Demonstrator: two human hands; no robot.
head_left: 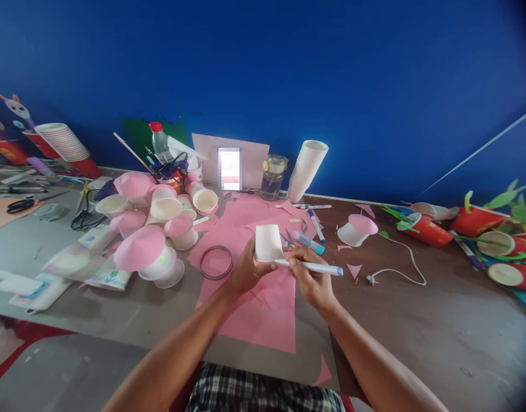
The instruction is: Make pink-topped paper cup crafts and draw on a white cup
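The cup (269,242) in the left hand (244,273) looks like matt white paper, smooth. The marker (309,266) in the right hand (311,280) is glossy white plastic with a blue cap. Under them lies a pink sheet (263,309) of matt paper. The tabletop (417,320) is dull brown, a little rough. At 12 o'clock from the cup, a jar (273,177) is clear glass. At 9 o'clock, a ring (216,262) is dark; its material I cannot tell.

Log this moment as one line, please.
left hand: holds paper cup | right hand: holds marker at cup | below: pink paper
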